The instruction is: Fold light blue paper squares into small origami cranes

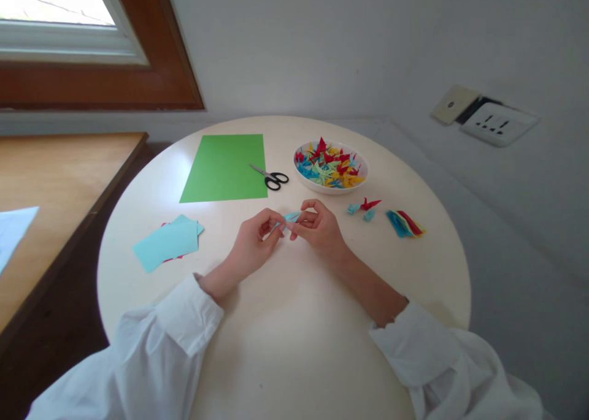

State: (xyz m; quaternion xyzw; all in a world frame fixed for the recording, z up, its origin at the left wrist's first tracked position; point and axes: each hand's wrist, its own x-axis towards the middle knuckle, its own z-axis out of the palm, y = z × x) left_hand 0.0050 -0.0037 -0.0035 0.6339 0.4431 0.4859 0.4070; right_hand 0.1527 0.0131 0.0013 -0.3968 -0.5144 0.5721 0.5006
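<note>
Left hand (254, 239) and right hand (321, 227) are both pinching a light-blue folded paper (291, 217), fingertips closed on it; its long axis is lying sideways between them.

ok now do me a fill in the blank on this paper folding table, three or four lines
1. The left hand and right hand pinch a small folded paper coloured light ____.
2. The scissors lie across the right edge of the ____ sheet.
3. The bowl holding the colourful folded shapes is ____.
4. The table is ____ in shape.
Missing words: blue; green; white; round.
</note>
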